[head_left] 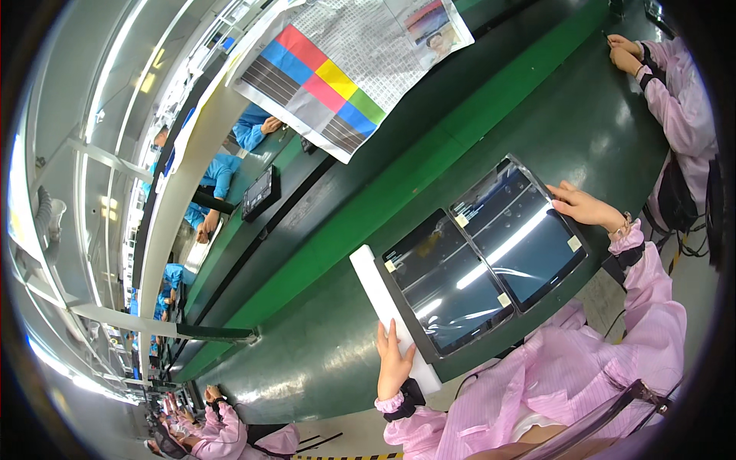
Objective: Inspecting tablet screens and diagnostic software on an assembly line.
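Observation:
Two dark tablet-like screens lie side by side over the green bench: a left screen (452, 280) and a right screen (521, 230). Each has small pale tabs at its corners, and ceiling lights reflect across both. A long white block (387, 307), perhaps foam, runs along the left screen's outer side. My left hand (394, 362) rests on the near part of this block, its fingers stretched and apart. At the upper right edge of the right screen, my right hand (586, 207) grips the rim, thumb on top; the undersides of its fingers are hidden.
A printed sheet with colour blocks (330, 84) hangs above the far side. A green strip (368, 222) crosses the dark green bench (307, 376). Beyond it lies a black device (261, 193). Co-workers in pink sit at right (682, 100) and lower left (222, 433); others in blue work opposite.

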The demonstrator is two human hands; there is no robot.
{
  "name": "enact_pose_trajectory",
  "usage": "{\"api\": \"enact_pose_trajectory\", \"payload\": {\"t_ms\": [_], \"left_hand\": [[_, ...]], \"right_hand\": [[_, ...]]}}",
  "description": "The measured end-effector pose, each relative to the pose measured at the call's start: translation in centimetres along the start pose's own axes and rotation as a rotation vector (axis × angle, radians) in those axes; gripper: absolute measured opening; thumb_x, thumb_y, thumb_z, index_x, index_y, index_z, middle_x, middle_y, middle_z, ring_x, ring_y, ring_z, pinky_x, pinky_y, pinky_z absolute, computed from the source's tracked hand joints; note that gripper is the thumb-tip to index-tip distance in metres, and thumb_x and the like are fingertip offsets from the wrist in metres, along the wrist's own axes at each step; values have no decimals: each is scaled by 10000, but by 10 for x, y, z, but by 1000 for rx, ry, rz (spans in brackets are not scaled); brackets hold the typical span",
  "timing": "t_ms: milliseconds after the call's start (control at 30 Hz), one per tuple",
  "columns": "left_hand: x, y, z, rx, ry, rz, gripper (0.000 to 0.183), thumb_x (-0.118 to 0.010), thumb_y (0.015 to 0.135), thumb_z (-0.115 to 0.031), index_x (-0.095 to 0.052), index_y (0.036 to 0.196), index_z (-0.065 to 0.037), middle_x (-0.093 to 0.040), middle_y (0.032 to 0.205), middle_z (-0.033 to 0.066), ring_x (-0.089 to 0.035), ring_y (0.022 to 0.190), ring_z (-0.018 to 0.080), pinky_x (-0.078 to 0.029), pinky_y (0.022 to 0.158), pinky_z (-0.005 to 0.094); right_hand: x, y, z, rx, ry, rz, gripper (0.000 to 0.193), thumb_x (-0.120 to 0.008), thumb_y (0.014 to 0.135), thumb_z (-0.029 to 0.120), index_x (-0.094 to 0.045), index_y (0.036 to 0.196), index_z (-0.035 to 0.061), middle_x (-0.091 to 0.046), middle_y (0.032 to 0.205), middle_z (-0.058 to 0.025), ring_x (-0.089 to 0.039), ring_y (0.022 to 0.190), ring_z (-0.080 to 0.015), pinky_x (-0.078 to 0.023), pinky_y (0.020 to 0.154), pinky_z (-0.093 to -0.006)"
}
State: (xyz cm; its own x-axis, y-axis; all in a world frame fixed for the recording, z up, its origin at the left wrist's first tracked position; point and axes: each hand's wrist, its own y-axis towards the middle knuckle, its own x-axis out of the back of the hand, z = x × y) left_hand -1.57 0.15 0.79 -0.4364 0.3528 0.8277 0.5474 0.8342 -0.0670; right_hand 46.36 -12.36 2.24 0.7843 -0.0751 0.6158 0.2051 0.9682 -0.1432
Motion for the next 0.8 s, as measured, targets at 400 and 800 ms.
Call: {"api": "enact_pose_trajectory", "payload": {"t_ms": [400,800], "left_hand": [[-4,-6,-20,49,-101,10,642,-638,841,-119,-343,1410,-78,-95,1456,333,-537,534,137,-500,620,276],[11,-2,-35,92,-43,56,566,-628,872,-202,-407,1371,-49,-196,1429,329,-548,557,131,-499,608,267]], "right_hand": [[-20,-16,0,-76,191,-183,445,-426,973,322,-482,1305,31,-478,1021,-106,-483,986,-212,-366,916,-290],[-15,-8,17,-131,95,-105,508,-464,950,335,-424,1343,16,-447,1222,-173,-426,1180,-273,-320,1013,-327]]}}
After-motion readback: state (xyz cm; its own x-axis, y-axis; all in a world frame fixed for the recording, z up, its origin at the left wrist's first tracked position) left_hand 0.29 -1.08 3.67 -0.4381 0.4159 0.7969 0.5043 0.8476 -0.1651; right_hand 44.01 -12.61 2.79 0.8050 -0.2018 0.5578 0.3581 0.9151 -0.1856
